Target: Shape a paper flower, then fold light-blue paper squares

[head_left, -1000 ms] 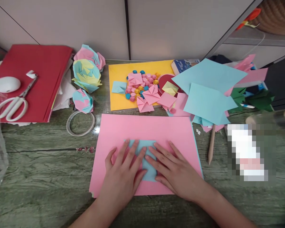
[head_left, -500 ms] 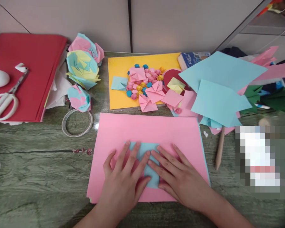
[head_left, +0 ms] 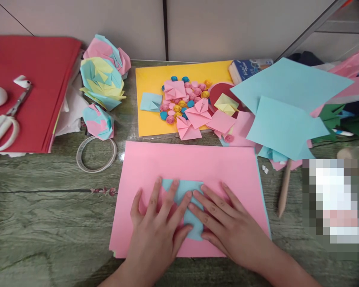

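In the head view, the left hand [head_left: 154, 227] and right hand [head_left: 230, 227] lie flat, fingers spread, over a small blue paper [head_left: 196, 227] on the pink sheets [head_left: 191, 159]. Folding looks partway; the covered creases cannot be counted. Beyond the hands sit folded pink pieces [head_left: 199, 114]; farther left, seemingly finished paper flowers [head_left: 101, 79]. Larger blue sheets [head_left: 287, 127], ahead and right, look less worked.

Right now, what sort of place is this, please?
Probably a papercraft workspace, with white-handled metal scissors, a folded blue-and-yellow paper flower and light-blue paper on pink paper sheets. Whether home or school, I cannot tell.
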Demonstrator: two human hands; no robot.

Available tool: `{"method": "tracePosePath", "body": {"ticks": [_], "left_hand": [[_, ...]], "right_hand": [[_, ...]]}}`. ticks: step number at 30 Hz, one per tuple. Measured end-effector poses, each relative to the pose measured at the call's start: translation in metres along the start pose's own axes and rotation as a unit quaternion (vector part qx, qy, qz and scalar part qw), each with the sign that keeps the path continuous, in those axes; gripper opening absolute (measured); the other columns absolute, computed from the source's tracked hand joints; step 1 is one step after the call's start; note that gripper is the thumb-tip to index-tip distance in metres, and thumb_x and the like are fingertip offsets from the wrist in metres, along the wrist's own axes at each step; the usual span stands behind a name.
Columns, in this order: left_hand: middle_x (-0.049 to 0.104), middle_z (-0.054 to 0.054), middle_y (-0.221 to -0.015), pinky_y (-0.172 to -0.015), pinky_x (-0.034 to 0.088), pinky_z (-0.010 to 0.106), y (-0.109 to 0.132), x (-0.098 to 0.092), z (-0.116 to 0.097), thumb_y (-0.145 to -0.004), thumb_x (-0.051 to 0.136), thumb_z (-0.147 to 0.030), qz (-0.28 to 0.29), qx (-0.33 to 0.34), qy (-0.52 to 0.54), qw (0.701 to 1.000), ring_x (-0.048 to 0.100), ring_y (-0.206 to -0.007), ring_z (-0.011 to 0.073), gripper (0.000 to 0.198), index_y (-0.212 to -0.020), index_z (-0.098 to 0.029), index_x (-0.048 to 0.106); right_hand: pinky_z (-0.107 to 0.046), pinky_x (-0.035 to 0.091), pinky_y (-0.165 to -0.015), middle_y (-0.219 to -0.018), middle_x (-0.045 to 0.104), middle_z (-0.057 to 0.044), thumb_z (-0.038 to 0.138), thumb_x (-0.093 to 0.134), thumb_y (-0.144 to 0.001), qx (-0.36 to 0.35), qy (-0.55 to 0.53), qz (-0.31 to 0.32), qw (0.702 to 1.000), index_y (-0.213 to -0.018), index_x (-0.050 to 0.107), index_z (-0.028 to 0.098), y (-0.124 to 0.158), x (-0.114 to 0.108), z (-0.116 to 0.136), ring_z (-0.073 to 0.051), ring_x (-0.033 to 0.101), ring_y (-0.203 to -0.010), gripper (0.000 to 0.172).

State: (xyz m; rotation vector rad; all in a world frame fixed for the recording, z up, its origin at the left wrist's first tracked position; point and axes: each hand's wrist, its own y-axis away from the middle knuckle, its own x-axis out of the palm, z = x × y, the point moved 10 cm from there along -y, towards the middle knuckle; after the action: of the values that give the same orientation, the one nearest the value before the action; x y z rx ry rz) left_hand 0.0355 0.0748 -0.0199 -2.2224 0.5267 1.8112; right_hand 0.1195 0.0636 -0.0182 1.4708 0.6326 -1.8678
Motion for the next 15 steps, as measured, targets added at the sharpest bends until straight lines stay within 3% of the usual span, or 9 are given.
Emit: {"method": "tracePosePath", "body": {"ticks": [15], "left_hand": [[0.030,0.000,-0.140,-0.098,0.011,0.057,-0.0015,-0.0008,0.0009,-0.079,0.045,-0.052,0.017,-0.004,0.004,1.000,0.020,-0.129,0.0339,0.056,-0.131,-0.035,0.034]], "right_hand": [[-0.049,0.005,-0.109,-0.141,0.029,-0.002,0.031,0.044,-0.086,0.008,-0.007,0.003,1.000,-0.132,0.033,0.022,0.0004,-0.0003,-0.0012,-0.022,0.020,-0.131,0.048]]}}
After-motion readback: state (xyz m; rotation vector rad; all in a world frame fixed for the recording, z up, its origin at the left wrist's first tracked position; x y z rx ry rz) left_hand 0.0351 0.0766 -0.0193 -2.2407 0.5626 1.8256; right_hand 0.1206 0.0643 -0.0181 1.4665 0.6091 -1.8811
